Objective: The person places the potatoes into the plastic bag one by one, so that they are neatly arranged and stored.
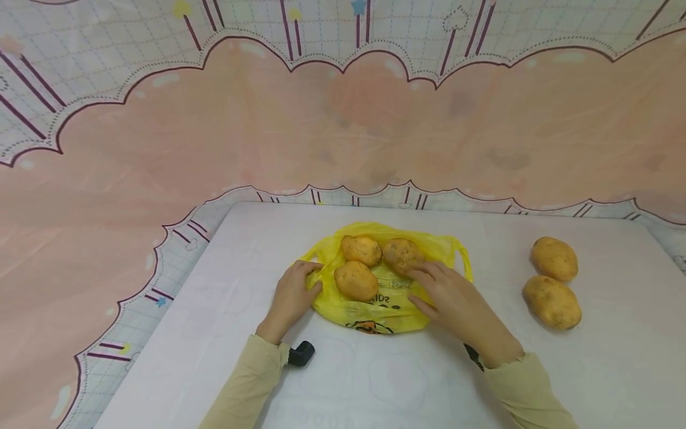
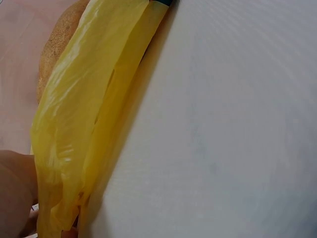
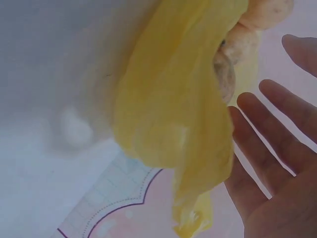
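A yellow plastic bag [image 1: 396,313] lies spread on the table with three potatoes on it: one at the upper left [image 1: 361,250], one below it [image 1: 356,280] and one to the right [image 1: 402,255]. At the bag's left edge, my left hand [image 1: 292,292] holds the plastic between thumb and fingers; its thumb [image 2: 15,186] shows in the left wrist view, the fingertips mostly hidden. My right hand [image 1: 455,304] is over the bag's right side, fingers spread and loosely bent, fingertips beside the right potato. Nothing is gripped in it in the right wrist view.
Two more potatoes, one behind [image 1: 554,258] and one in front [image 1: 552,302], lie close together at the right of the white table [image 1: 375,381]. A patterned cloth [image 1: 321,131] hangs behind the table and down its left side.
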A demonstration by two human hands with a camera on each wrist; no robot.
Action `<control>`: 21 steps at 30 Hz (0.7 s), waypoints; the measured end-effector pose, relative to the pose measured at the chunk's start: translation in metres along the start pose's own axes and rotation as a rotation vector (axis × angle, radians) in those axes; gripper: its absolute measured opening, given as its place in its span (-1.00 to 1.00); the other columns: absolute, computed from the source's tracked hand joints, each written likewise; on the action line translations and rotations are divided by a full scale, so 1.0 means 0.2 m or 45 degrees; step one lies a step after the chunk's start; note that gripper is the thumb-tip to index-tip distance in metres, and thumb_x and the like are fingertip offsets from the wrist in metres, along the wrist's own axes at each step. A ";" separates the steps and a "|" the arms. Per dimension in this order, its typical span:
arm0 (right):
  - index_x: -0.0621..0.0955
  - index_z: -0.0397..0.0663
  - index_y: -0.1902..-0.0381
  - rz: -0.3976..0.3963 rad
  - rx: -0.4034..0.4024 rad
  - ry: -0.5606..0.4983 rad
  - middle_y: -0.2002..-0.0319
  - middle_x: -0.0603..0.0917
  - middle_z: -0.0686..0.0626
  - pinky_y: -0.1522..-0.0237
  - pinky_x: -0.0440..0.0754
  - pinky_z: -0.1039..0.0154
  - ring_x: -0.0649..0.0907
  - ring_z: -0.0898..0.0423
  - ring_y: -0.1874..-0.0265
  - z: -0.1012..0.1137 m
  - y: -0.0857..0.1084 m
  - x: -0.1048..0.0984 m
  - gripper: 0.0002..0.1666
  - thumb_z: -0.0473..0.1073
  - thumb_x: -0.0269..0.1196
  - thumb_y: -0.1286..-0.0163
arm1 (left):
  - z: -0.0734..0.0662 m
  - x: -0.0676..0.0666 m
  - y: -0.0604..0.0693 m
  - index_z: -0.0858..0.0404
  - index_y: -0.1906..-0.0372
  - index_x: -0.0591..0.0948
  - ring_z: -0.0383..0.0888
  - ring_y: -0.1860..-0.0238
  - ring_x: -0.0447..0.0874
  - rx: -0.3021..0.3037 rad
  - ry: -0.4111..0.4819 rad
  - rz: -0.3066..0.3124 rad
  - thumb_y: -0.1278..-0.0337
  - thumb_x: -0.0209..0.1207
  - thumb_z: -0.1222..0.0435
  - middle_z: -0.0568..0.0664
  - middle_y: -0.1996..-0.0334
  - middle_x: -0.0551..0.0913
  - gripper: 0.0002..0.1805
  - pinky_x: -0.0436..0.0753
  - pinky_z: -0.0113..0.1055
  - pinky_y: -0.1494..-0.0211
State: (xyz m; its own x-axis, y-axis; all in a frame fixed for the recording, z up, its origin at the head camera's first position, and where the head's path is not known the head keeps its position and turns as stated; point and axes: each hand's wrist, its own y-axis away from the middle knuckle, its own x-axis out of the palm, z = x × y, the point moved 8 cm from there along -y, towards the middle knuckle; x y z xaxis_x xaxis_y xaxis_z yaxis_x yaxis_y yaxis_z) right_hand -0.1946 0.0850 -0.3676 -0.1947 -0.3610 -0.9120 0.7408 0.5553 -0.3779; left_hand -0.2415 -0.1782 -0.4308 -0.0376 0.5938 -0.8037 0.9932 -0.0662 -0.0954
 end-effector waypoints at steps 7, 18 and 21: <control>0.63 -0.28 -0.05 -0.015 0.001 0.021 0.02 0.65 -0.17 0.00 0.68 -0.01 0.64 -0.09 0.02 -0.02 0.04 -0.02 -0.50 -0.09 0.43 -0.25 | 0.00 0.00 0.00 0.29 -0.15 0.63 0.12 -0.19 0.53 -0.003 0.007 0.000 -0.21 0.27 0.34 0.14 -0.09 0.60 -0.61 0.47 0.05 -0.33; 0.64 -0.29 -0.02 0.011 0.023 0.024 0.05 0.64 -0.17 0.03 0.68 0.01 0.62 -0.07 0.07 -0.06 0.08 -0.03 -0.53 -0.13 0.43 -0.24 | 0.00 0.00 0.00 0.28 -0.15 0.63 0.12 -0.19 0.53 -0.003 0.016 0.002 -0.21 0.27 0.34 0.13 -0.09 0.60 -0.61 0.47 0.05 -0.33; 0.64 -0.29 -0.01 0.001 0.013 0.026 0.06 0.65 -0.17 0.04 0.68 0.01 0.63 -0.08 0.09 -0.07 0.09 -0.04 -0.54 -0.13 0.44 -0.23 | 0.01 0.00 0.00 0.28 -0.14 0.63 0.12 -0.19 0.53 -0.005 0.014 -0.001 -0.20 0.27 0.34 0.13 -0.09 0.60 -0.61 0.47 0.05 -0.33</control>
State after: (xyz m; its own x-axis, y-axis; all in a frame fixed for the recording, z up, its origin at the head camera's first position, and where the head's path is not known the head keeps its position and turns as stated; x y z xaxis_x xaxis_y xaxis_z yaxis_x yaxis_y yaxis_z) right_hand -0.1882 0.1087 -0.3705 -0.2072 -0.3449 -0.9155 0.7472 0.5482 -0.3757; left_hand -0.2412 -0.1789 -0.4317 -0.0371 0.6026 -0.7972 0.9936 -0.0626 -0.0935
